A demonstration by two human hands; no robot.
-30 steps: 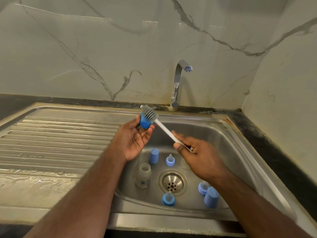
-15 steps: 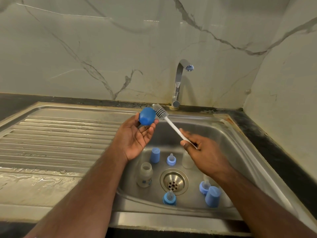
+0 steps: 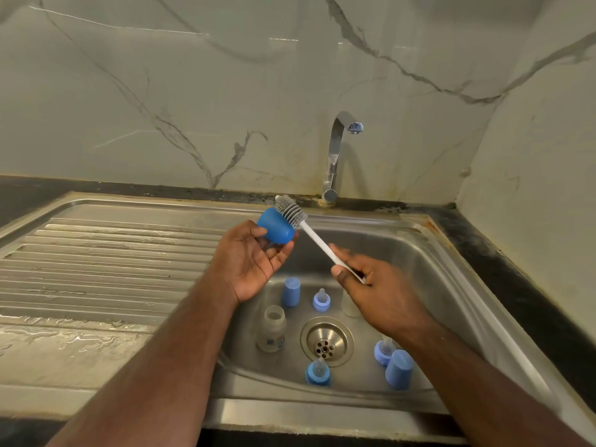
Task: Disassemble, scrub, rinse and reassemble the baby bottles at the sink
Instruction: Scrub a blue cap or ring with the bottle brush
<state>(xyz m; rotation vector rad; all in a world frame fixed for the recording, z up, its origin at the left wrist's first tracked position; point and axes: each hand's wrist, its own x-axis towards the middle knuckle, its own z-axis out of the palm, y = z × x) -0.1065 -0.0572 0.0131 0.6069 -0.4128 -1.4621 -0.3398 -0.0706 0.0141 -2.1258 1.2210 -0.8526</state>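
Observation:
My left hand holds a blue bottle cap in its fingertips above the sink's left rim. My right hand grips the white handle of a bottle brush, whose grey bristle head lies against the cap's far side. Down in the sink basin stand a clear bottle with its neck uncovered, two more blue caps and three blue teat rings. A second clear bottle is partly hidden behind my right hand.
A chrome tap stands behind the basin with no water running. The ribbed steel drainboard stretches left, wet at its front. The drain strainer sits mid-basin. Marble walls close the back and right.
The brush head has shifted from the cap's top to its right and far side. The cap has turned in my left hand and now lies tilted on its side.

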